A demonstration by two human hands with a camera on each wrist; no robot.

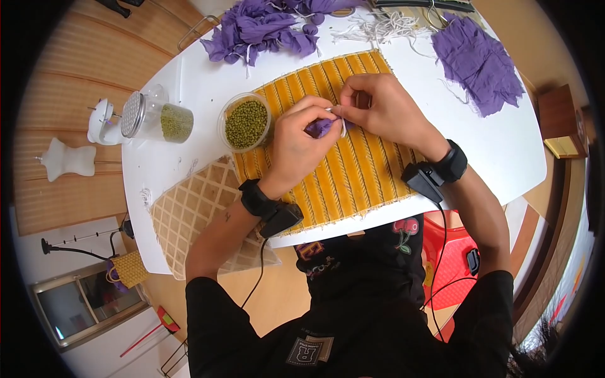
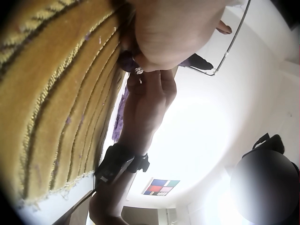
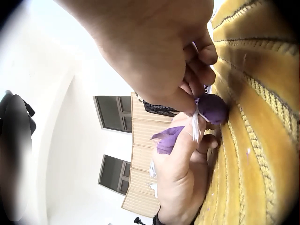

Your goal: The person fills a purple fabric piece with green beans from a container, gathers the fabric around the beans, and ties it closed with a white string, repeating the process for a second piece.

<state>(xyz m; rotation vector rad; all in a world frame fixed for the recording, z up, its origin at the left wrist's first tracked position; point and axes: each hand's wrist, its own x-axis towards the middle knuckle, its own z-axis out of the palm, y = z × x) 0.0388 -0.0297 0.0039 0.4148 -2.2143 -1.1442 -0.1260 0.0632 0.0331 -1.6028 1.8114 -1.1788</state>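
Note:
Over the yellow striped cloth [image 1: 340, 183], my left hand [image 1: 302, 135] grips a small purple cloth bundle [image 3: 213, 110]. The bundle is rounded like a ball, and its loose cloth tail [image 3: 169, 139] sticks out of the left hand in the right wrist view. White string [image 3: 196, 126] circles the neck of the ball. My right hand [image 1: 387, 107] pinches the string with thumb and fingers, right beside the left fingertips. The left wrist view shows both hands close together, with the bundle mostly hidden in shadow.
A tub of green beans [image 1: 246, 123] stands left of the hands, near a lidded jar [image 1: 157, 120]. Purple cloth pieces [image 1: 265, 31] and white strings [image 1: 384, 28] lie at the back. Another purple cloth [image 1: 477, 63] is at right, a beige lattice cloth [image 1: 195, 214] at front left.

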